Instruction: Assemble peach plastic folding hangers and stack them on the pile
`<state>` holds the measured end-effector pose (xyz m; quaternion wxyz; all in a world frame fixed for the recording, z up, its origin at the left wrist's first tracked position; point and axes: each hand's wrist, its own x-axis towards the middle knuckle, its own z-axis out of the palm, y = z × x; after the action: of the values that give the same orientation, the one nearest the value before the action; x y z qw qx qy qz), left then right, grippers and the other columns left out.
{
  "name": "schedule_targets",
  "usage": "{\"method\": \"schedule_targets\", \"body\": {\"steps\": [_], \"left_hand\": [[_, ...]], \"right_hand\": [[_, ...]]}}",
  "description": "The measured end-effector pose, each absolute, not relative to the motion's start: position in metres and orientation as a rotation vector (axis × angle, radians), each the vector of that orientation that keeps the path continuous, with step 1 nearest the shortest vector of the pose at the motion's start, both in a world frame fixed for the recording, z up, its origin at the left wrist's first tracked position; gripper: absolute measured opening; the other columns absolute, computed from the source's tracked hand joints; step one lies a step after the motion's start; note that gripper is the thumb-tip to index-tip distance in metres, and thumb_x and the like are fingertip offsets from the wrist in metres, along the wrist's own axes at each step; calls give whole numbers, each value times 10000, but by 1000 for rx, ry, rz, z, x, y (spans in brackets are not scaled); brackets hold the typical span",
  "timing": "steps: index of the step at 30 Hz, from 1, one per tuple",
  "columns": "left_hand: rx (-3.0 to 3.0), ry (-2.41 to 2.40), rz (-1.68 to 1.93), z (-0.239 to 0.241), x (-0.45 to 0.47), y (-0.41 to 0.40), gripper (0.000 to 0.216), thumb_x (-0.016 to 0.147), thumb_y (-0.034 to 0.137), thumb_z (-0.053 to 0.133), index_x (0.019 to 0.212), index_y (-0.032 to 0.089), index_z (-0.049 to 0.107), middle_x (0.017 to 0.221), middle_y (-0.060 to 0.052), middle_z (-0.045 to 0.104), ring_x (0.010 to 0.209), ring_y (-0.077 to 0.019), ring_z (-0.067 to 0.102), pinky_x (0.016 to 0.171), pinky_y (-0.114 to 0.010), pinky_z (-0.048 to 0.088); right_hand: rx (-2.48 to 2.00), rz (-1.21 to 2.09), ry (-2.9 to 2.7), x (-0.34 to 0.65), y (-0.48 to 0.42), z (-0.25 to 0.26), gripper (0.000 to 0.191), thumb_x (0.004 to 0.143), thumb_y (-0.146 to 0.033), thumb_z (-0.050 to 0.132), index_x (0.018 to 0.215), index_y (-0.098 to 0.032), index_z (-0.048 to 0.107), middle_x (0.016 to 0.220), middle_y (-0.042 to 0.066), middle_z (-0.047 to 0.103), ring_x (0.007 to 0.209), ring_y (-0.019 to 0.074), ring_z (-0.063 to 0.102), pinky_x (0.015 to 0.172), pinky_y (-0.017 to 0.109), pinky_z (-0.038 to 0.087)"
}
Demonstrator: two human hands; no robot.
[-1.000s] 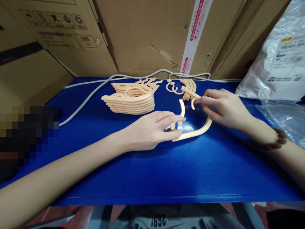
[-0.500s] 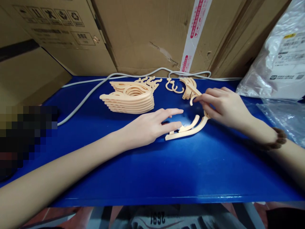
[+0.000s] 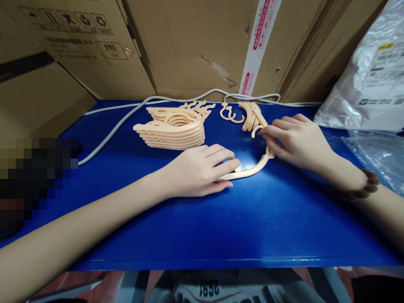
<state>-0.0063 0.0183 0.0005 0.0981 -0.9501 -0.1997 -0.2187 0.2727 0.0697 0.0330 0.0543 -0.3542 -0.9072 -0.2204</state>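
A peach plastic hanger (image 3: 252, 169) lies flat on the blue table (image 3: 202, 227) between my hands. My left hand (image 3: 197, 170) rests on its left end with the fingers curled over it, pressing it down. My right hand (image 3: 296, 141) pinches the hanger's hook end near the top right. A stack of the same peach hangers (image 3: 172, 128) sits behind my left hand. A few loose hooks and hanger parts (image 3: 244, 113) lie at the back, just beyond my right fingers.
Cardboard boxes (image 3: 189, 46) wall off the back and left. A white cable (image 3: 126, 118) runs along the table's rear. Plastic bags (image 3: 369, 84) lie at the right. The table's front edge is close to me.
The hanger's raised inner arm has folded down flat. My left hand, briefly stretched out, has closed back over the hanger's left end. My right hand has stayed at the hook end.
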Motion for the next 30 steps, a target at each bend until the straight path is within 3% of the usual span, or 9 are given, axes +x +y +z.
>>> {"method": "schedule_targets", "body": {"steps": [11, 20, 24, 30], "left_hand": [[-2702, -626, -586, 0, -8, 19, 200, 974, 233, 528, 1125, 134, 614, 1066, -85, 675, 940, -218, 633, 776, -322, 517], [-2546, -624, -593, -1, -10, 21, 190, 1011, 171, 457, 1080, 147, 632, 990, -63, 678, 862, -191, 611, 713, -304, 473], [-2474, -669, -558, -1, -10, 22, 182, 1006, 177, 467, 964, 154, 642, 879, -46, 665, 800, -197, 590, 686, -321, 445], [-2504, -684, -494, -2, -10, 24, 147, 974, 165, 502, 946, 153, 646, 859, -47, 666, 798, -209, 587, 697, -337, 438]], "right_hand": [[-990, -655, -2813, 273, 71, 32, 286, 977, -280, 399, 980, -187, 669, 797, 59, 649, 730, 219, 555, 728, 354, 330], [-730, -429, -2989, 270, 65, 35, 248, 955, -226, 423, 953, -187, 668, 799, 55, 652, 661, 179, 546, 675, 316, 360], [-668, -319, -2982, 265, 58, 35, 240, 969, -275, 454, 925, -190, 674, 772, 41, 654, 654, 169, 557, 669, 303, 372], [-562, -389, -2957, 256, 48, 33, 347, 1020, -363, 400, 895, -176, 665, 722, 29, 648, 645, 167, 562, 646, 304, 357]]}}
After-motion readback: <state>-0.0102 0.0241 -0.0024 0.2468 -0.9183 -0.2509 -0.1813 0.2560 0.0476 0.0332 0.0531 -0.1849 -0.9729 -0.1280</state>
